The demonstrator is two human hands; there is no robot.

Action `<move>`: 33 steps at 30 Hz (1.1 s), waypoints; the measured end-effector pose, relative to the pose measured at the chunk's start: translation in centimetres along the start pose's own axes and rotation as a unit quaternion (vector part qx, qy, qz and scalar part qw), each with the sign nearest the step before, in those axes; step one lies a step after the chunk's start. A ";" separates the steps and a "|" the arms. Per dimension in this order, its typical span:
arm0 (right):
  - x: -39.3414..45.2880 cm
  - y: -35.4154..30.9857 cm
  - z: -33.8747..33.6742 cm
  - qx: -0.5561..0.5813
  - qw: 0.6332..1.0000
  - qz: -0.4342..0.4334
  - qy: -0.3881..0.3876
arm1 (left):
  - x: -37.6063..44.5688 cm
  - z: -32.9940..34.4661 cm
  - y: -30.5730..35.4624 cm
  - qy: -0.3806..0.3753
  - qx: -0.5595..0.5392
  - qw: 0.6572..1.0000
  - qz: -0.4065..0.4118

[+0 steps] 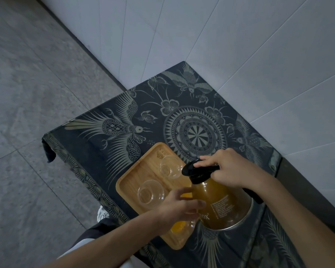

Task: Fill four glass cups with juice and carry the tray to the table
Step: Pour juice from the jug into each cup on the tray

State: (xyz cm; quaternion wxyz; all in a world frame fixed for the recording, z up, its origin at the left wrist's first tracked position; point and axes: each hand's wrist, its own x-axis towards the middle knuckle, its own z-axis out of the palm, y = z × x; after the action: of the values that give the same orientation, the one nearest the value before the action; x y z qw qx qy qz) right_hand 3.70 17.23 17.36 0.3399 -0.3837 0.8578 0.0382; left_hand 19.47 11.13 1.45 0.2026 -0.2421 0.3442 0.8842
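Observation:
A wooden tray (135,172) lies on a dark patterned tablecloth. Two empty glass cups stand on it: one at the far end (170,167), one nearer the middle (150,194). Orange juice shows in a cup (179,226) at the tray's near end, partly under my left hand. A further patch of juice (186,195) shows beside the jug; its cup is mostly hidden. My right hand (230,170) grips the black handle of a glass jug of amber juice (220,204), thumb on the black lid. My left hand (179,206) rests with fingers against the jug's side.
The small table (124,113) stands in a corner against white tiled walls (240,45). Grey stone floor (27,93) lies to the left. The cloth hangs over the table's left edge. A shoe (103,213) shows below the tray's near corner.

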 end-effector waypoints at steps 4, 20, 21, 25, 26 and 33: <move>0.6 -0.3 -0.4 -0.001 1.000 0.002 -0.011 | 0.2 -0.2 0.3 -0.002 0.004 1.000 -0.002; 2.6 -0.8 -1.3 0.005 0.998 0.035 -0.051 | 1.3 -1.2 0.8 -0.011 0.003 1.000 -0.023; 2.7 -0.8 -1.3 0.005 0.998 0.036 -0.051 | 1.3 -1.2 0.8 -0.011 0.005 1.000 -0.023; 3.0 -0.8 -1.4 0.001 0.998 0.039 -0.055 | 1.7 -1.5 0.9 -0.013 0.002 1.000 -0.025; 3.1 -0.8 -1.5 0.002 0.998 0.040 -0.056 | 1.8 -1.5 1.0 -0.016 0.005 1.000 -0.025; 3.8 -0.9 -1.6 -0.006 0.997 0.041 -0.064 | 1.9 -1.6 1.3 -0.015 -0.001 0.999 -0.037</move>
State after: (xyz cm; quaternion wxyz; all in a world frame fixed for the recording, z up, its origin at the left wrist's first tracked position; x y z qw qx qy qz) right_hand 1.61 13.72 16.44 0.3900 -0.3466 0.8492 0.0816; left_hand 17.77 9.51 0.02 0.2399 -0.2415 0.3310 0.8801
